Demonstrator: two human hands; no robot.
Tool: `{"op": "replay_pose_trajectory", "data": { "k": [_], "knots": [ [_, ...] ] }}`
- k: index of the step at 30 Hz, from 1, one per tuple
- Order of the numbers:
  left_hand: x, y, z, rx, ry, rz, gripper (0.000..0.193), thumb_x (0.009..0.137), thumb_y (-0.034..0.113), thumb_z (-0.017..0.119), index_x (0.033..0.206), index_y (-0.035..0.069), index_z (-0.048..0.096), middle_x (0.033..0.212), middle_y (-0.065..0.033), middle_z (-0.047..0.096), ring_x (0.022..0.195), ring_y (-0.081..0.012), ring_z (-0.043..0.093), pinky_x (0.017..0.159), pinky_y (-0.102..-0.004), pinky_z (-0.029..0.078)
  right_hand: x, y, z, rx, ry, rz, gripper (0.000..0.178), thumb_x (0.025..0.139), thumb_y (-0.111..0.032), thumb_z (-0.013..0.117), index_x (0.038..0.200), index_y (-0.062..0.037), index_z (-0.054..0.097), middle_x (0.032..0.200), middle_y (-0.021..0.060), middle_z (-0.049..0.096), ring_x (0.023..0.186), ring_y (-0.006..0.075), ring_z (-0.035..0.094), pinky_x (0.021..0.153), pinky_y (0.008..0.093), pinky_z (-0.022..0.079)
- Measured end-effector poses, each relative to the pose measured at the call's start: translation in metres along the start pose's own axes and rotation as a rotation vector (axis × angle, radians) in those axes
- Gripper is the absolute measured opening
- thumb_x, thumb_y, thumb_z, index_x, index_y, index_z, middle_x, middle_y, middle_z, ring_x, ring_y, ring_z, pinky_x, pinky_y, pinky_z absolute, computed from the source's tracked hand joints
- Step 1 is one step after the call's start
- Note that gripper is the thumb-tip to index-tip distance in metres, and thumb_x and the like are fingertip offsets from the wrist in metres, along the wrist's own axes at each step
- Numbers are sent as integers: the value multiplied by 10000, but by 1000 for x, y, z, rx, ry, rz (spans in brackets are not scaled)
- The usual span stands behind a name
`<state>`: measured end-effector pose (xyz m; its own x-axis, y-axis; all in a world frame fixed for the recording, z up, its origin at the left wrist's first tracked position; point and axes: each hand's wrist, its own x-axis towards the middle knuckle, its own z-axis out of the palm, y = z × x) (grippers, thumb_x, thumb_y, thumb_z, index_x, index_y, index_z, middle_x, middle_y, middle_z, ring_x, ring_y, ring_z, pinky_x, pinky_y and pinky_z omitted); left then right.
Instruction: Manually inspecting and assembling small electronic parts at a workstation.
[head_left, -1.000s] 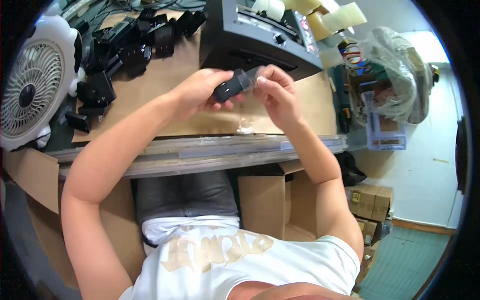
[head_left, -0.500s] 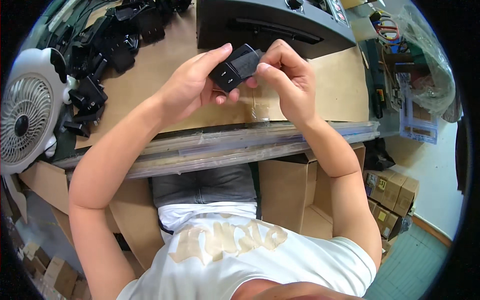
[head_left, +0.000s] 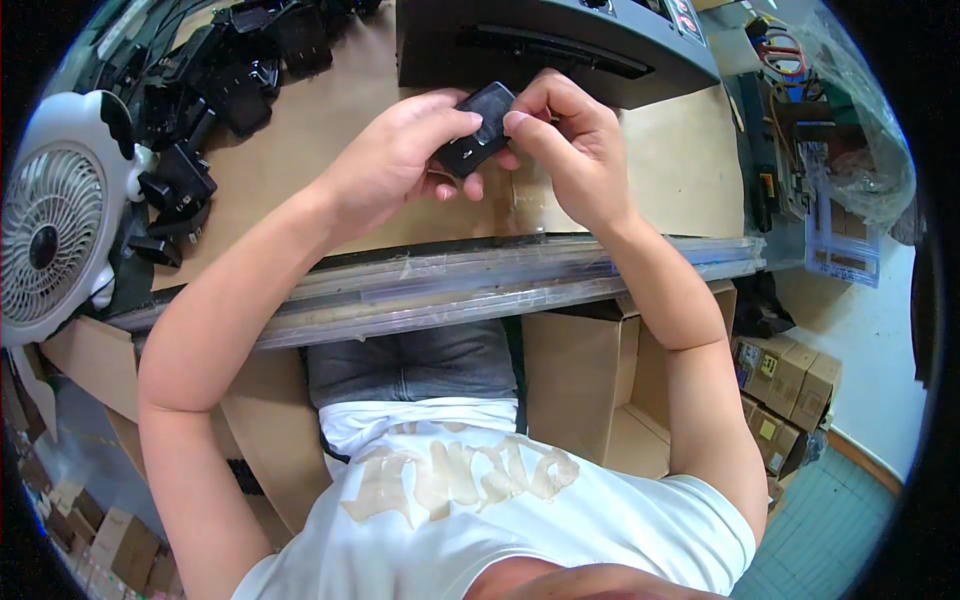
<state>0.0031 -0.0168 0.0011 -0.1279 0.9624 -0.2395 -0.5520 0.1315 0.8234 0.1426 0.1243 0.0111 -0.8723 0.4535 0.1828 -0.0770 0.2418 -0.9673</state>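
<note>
A small black power adapter point(head_left: 491, 106) is held over the brown cardboard-covered table. Metal prongs show on its lower part, and its upper face looks glossy. My left hand point(head_left: 388, 150) is closed around its left side, with the thumb pressed on that face and the fingers underneath. At the adapter's right edge, my right hand point(head_left: 577, 145) is closed in a pinch of thumb and forefinger. Whether this pinch holds the case or a thin piece on it, I cannot tell.
Several black adapters point(head_left: 240, 100) lie piled at the far left, beside a white fan point(head_left: 55, 235). A dark grey machine point(head_left: 560, 50) with a slot stands just beyond my hands. Clear plastic wrap covers the table's front edge point(head_left: 450, 290). An open carton point(head_left: 570, 385) sits below it.
My left thumb has come down onto the adapter's face. The adapter has tilted, so its prong side shows less. My right fingers have moved slightly up and left against its edge.
</note>
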Motion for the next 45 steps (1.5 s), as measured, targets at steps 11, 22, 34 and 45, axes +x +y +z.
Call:
{"op": "replay_pose_trajectory", "data": {
  "k": [11,22,34,45],
  "knots": [
    [-4,2,9,235,120,77,230,961,139,459,1098,-2,579,918,-97,656,636,-124,623,526,-182,446,0,2,5,-241,9,-49,175,834,-126,726,770,-13,608,715,3,509,557,87,452,510,210,382],
    [-2,-1,8,247,36,111,233,939,147,470,1046,-10,605,914,-103,689,646,-132,642,531,-183,472,0,-7,7,-317,63,3,122,908,-107,683,872,-20,606,710,23,581,587,78,530,534,176,419],
    [2,9,-13,-5,-5,7,300,927,166,405,1127,-33,508,868,-203,672,483,-130,516,359,-162,317,5,-23,-7,-525,-9,-263,277,784,-93,696,1058,-53,683,1063,87,650,815,181,598,654,276,507],
    [-16,16,-16,1504,29,296,370,994,360,419,926,43,597,758,-103,686,581,-220,631,514,-337,508,-41,-17,-52,-1112,-62,-497,169,772,-73,699,934,-77,655,944,62,625,726,237,566,648,342,476]
  ]
}}
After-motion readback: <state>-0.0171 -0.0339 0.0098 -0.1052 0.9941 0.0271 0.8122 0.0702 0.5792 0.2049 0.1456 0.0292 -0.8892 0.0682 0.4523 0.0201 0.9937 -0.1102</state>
